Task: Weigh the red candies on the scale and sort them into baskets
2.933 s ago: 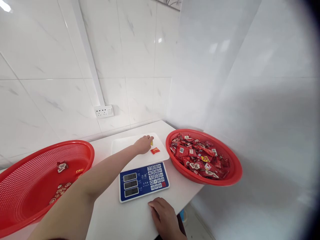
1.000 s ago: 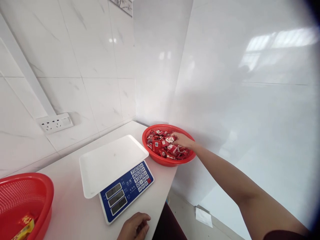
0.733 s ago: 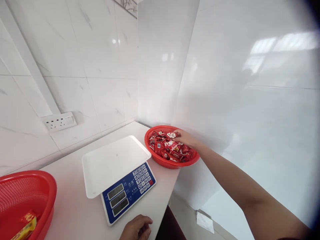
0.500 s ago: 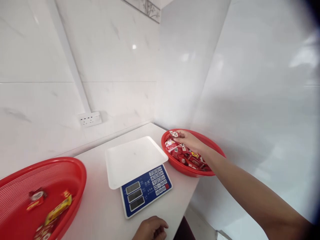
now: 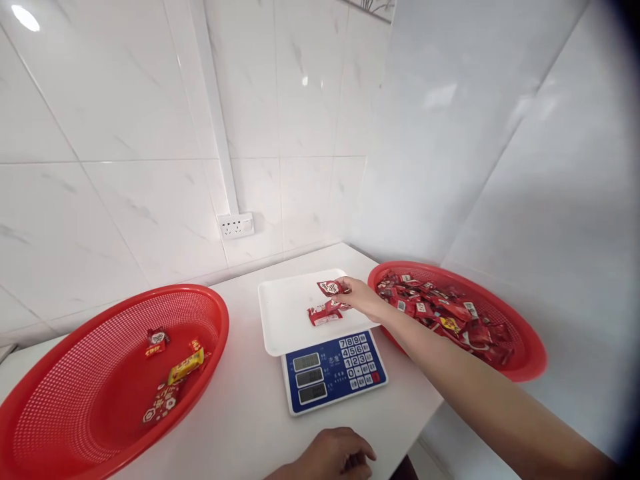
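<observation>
Likely placing red packet (image 5: 329, 288), pinched in right hand (image 5: 361, 298), at tray (image 5: 285, 327) twelve o'clock, needing low release; can't tell grip of left hand (image 5: 333, 457).

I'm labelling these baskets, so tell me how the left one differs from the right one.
The left basket holds a few scattered packets; the right basket holds a heap of them. The left basket's floor shows widely; the right basket's is mostly covered. Both are red, with perforated walls.
</observation>
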A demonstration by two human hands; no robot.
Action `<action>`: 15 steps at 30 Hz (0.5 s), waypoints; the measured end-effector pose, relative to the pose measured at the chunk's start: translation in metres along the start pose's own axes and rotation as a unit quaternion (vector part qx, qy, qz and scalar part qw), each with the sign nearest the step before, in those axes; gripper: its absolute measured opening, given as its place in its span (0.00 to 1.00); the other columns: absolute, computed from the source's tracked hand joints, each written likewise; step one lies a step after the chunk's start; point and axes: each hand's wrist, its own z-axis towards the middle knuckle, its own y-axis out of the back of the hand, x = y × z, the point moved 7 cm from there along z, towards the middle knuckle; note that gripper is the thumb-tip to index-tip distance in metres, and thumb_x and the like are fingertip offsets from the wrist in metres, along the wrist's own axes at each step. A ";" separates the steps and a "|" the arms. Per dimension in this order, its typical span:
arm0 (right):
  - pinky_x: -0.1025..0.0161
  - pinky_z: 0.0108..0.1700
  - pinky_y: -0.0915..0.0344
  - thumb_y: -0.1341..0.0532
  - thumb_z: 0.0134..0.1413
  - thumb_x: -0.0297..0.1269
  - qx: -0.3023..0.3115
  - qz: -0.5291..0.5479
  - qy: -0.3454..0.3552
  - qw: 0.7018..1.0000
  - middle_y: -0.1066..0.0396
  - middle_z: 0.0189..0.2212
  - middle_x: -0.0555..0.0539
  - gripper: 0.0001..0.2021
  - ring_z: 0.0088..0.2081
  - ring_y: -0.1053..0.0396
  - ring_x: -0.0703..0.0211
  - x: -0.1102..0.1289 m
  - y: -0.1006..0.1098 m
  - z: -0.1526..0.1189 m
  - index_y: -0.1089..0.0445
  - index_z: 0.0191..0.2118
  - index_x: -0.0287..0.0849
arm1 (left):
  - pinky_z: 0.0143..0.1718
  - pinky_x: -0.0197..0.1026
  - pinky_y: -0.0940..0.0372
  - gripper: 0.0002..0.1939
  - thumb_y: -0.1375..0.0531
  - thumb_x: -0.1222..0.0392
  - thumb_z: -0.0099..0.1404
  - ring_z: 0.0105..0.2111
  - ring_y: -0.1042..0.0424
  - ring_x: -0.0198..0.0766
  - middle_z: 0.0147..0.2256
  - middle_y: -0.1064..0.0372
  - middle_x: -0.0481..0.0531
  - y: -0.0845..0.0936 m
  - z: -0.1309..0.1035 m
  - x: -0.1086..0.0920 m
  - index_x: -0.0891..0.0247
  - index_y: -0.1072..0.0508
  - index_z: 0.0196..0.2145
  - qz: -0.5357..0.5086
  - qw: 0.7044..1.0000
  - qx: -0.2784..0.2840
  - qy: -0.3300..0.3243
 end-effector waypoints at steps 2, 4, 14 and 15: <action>0.67 0.30 0.30 0.38 0.42 0.27 0.004 -0.018 0.003 1.000 0.28 0.32 0.49 0.12 0.34 0.29 0.60 0.000 -0.003 0.002 0.31 0.38 0.40 | 0.33 0.33 0.34 0.15 0.44 0.64 0.56 0.30 0.28 0.35 0.38 0.28 0.53 0.000 0.000 0.000 0.60 0.26 0.42 -0.002 1.000 0.003 -0.001; 0.66 0.31 0.30 0.37 0.42 0.27 -0.005 -0.037 0.004 0.999 0.29 0.36 0.47 0.18 0.35 0.29 0.60 0.000 -0.002 0.003 0.32 0.43 0.40 | 0.33 0.33 0.34 0.16 0.44 0.64 0.55 0.30 0.28 0.36 0.38 0.27 0.53 0.000 0.000 -0.001 0.61 0.26 0.42 -0.005 1.000 0.008 0.003; 0.66 0.34 0.29 0.42 0.47 0.25 -0.044 -0.105 0.033 0.993 0.30 0.39 0.45 0.16 0.36 0.30 0.61 -0.005 0.021 -0.006 0.31 0.44 0.41 | 0.32 0.33 0.34 0.15 0.44 0.64 0.56 0.29 0.28 0.35 0.37 0.27 0.53 0.000 0.000 0.001 0.61 0.26 0.41 -0.005 1.000 0.000 -0.006; 0.66 0.34 0.29 0.42 0.48 0.24 -0.045 -0.111 0.039 0.992 0.30 0.40 0.45 0.15 0.37 0.30 0.61 -0.005 0.023 -0.007 0.31 0.44 0.41 | 0.32 0.33 0.34 0.15 0.44 0.64 0.56 0.29 0.28 0.36 0.37 0.27 0.53 0.000 0.000 0.001 0.61 0.26 0.41 -0.006 1.000 -0.002 -0.007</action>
